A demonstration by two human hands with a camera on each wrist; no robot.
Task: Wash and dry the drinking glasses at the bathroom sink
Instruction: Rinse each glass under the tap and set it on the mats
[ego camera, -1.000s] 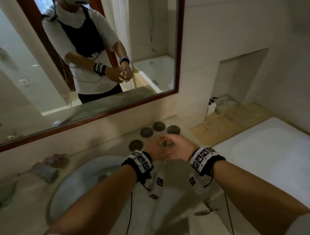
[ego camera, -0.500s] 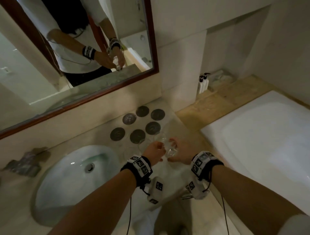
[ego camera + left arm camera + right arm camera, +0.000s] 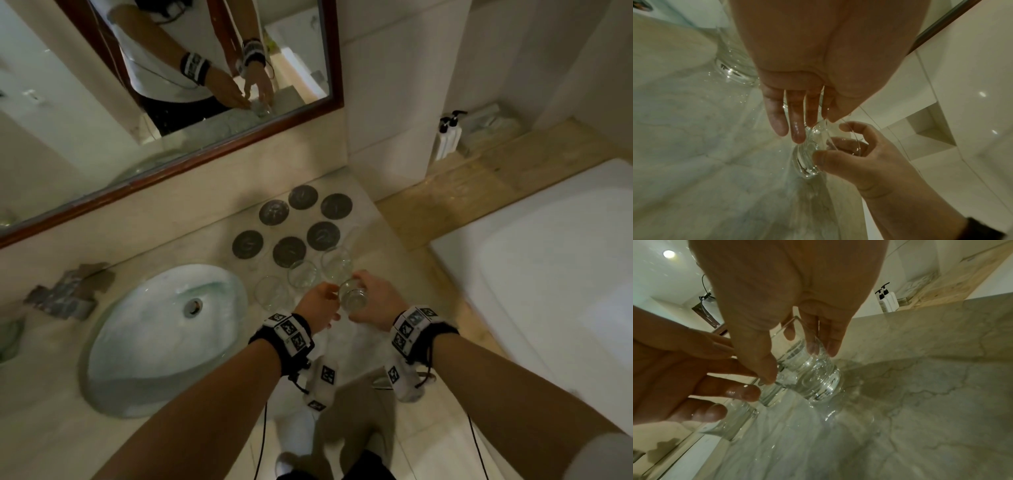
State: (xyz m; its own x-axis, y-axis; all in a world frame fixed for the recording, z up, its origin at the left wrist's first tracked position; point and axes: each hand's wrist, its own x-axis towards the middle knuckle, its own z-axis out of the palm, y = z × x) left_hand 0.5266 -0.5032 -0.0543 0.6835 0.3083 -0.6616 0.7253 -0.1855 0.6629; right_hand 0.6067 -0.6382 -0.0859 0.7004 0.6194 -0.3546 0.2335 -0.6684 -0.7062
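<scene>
Both hands on one glass [image 3: 352, 297] just above the counter [image 3: 394, 240]: right hand [image 3: 375, 301] grips it, left hand [image 3: 317, 308] touches it with straight fingers. Looks like set-down beside three standing glasses [image 3: 303, 275]; lower upright, avoid clinking them.

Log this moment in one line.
right hand: grips glass | left hand: fingertips on glass | over countertop | three glasses standing
</scene>
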